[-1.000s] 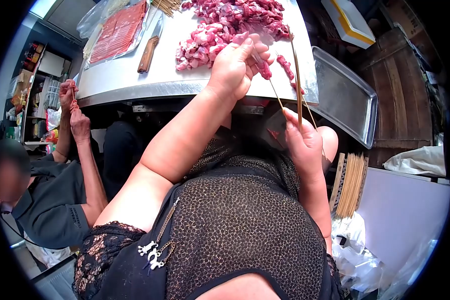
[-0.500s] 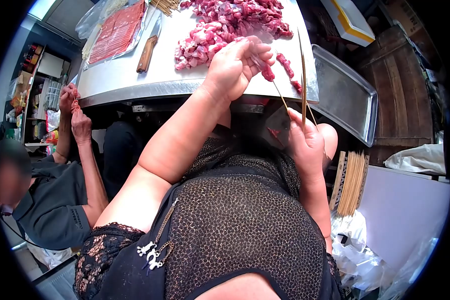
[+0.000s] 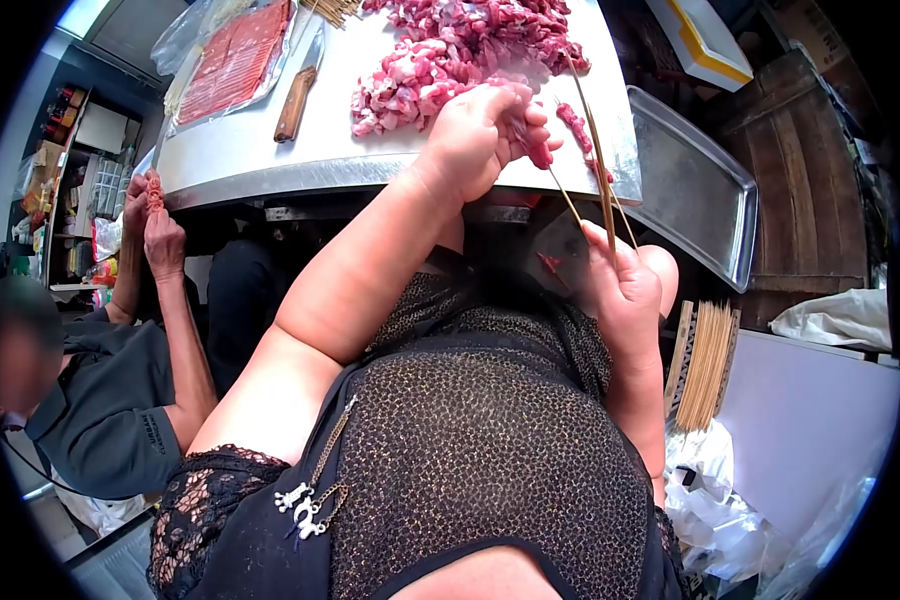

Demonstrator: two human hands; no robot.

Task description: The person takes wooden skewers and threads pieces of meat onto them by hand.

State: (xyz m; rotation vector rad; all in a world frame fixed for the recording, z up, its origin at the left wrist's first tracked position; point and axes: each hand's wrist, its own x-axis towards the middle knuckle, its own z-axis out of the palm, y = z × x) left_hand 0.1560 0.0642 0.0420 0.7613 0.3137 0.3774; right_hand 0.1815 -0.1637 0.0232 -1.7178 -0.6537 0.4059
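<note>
My left hand [image 3: 482,135] is closed around a piece of raw meat [image 3: 540,155] at the table's front edge. A thin wooden skewer [image 3: 565,200] runs from that meat down to my right hand [image 3: 625,290]. The fingers of my right hand are wrapped round this skewer and several bare wooden skewers [image 3: 602,170] that point up over the table. Another skewer carries a row of small meat pieces [image 3: 574,125] to the right of my left hand. Beyond my left hand lies a heap of cut raw meat [image 3: 405,88].
On the white table [image 3: 230,160] lie a wooden-handled knife [image 3: 293,105] and a bagged slab of red meat [image 3: 235,65]. A metal tray [image 3: 690,185] is at the right. Bundled skewers [image 3: 705,365] stand below it. A co-worker's hands [image 3: 160,235] hold a meat skewer at left.
My left hand's fingers have curled further around the meat, and the hand has shifted slightly right. The bare skewers in my right hand now tilt more to the left at their tops.
</note>
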